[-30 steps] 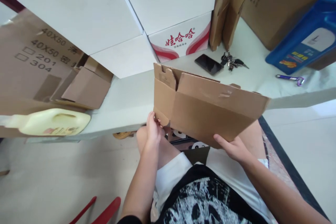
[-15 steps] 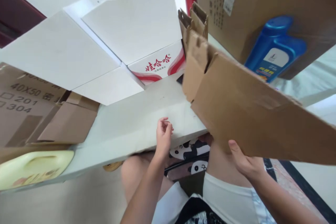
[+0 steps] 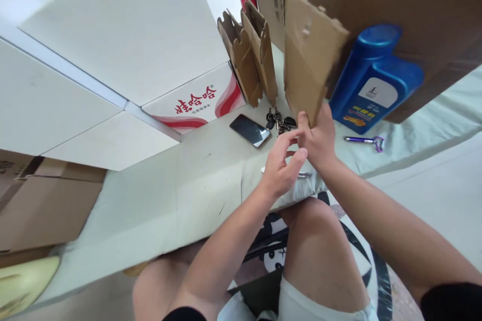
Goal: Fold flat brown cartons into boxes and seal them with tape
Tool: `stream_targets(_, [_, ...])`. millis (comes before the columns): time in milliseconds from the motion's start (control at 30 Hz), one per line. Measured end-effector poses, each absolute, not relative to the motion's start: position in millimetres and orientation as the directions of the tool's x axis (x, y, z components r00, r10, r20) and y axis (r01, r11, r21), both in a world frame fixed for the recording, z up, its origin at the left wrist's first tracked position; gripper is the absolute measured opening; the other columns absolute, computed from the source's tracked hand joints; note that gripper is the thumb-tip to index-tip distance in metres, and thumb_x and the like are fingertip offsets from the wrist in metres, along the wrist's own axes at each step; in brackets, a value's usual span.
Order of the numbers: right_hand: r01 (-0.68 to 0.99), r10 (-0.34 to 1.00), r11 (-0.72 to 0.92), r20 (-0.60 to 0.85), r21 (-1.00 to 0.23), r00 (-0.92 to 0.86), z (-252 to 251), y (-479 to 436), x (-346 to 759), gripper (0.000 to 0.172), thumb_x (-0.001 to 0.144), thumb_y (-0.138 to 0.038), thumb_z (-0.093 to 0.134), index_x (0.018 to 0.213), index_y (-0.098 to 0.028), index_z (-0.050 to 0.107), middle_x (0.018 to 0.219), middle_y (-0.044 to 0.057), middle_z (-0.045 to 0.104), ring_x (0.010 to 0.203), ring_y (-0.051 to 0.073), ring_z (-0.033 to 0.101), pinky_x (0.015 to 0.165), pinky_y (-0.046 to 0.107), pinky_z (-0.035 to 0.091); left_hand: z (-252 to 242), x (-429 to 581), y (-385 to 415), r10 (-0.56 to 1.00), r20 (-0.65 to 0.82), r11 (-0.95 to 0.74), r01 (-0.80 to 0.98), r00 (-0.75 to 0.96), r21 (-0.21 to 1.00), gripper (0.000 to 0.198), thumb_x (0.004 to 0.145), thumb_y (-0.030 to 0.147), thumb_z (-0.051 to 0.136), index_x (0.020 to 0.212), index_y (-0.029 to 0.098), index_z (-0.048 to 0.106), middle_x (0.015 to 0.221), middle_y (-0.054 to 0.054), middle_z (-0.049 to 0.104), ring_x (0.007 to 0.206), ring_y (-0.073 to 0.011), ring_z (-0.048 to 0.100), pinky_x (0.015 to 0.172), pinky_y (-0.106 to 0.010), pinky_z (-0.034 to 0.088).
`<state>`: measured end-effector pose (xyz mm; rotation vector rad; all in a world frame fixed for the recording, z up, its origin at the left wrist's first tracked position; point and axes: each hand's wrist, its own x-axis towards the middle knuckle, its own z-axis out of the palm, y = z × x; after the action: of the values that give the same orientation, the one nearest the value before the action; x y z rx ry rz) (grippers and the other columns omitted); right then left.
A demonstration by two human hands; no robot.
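We find a table (image 3: 150,210) covered in pale cloth, and take the phone (image 3: 250,130) lying on it as our landmark. Behind and left of the phone, a white carton (image 3: 196,103) reads 娃哈哈 in red, with 饮用纯净水 in small type beneath. Keys (image 3: 277,120) lie just right of the phone. Beyond them, the right hand (image 3: 319,138) grips the lower end of a folded cardboard piece (image 3: 311,55), held upright. The left hand (image 3: 283,165), in front and right of the phone, holds nothing we can see, fingers curled but parted; we cannot tell whether it touches the right. Farther right of the phone, a blue bottle (image 3: 367,75) bears a white label and yellow characters, too blurred to read.
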<state>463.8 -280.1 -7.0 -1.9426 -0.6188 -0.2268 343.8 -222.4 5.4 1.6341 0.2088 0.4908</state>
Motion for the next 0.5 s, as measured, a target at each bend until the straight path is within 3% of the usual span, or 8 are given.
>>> stream_targets(100, [0.458, 0.291, -0.408, 0.363, -0.79, 0.885, -10, -243, 500, 0.041, 0.105, -0.042, 0.037, 0.135, -0.027, 0.062, 0.115, 0.013, 0.062, 0.12, 0.033, 0.061, 0.107, 0.053, 0.047, 3, 345, -213, 0.442, 0.146, -0.111, -0.108, 0.885, 0.988, 0.039, 0.094, 0.042, 0.06, 0.129, 0.025, 0.062, 0.142, -0.012, 0.061, 0.128, -0.0279, 0.062, 0.095, -0.038, 0.056])
stream_targets(233, [0.455, 0.393, -0.441, 0.289, -0.774, 0.873, -26, -202, 548, 0.05, 0.104, -0.037, 0.044, 0.152, -0.027, 0.052, 0.116, 0.012, 0.055, 0.114, 0.034, 0.063, 0.105, 0.058, 0.045, -7, 348, -200, 0.468, 0.076, -0.04, -0.064, 0.88, 0.997, 0.04, 0.095, 0.047, 0.06, 0.128, 0.024, 0.063, 0.139, -0.012, 0.065, 0.127, -0.0279, 0.064, 0.093, -0.037, 0.056])
stream_targets(333, [0.475, 0.452, -0.465, 0.261, -0.747, 0.853, -37, -181, 576, 0.055, 0.102, -0.033, 0.047, 0.157, -0.028, 0.047, 0.116, 0.013, 0.057, 0.11, 0.034, 0.064, 0.104, 0.059, 0.045, -12, 360, -194, 0.499, 0.079, -0.012, -0.084, 0.863, 0.996, 0.041, 0.095, 0.051, 0.062, 0.127, 0.025, 0.064, 0.137, -0.011, 0.068, 0.126, -0.0269, 0.064, 0.099, -0.039, 0.055])
stream_targets(500, [0.51, 0.504, -0.515, 0.238, -0.689, 0.83, -37, -164, 598, 0.071, 0.092, -0.017, 0.05, 0.162, -0.02, 0.037, 0.125, 0.017, 0.061, 0.123, 0.038, 0.06, 0.11, 0.061, 0.043, -16, 373, -190, 0.51, 0.087, 0.016, -0.111, 0.856, 0.994, 0.042, 0.095, 0.055, 0.063, 0.124, 0.025, 0.065, 0.136, -0.011, 0.068, 0.125, -0.0269, 0.065, 0.107, -0.043, 0.053])
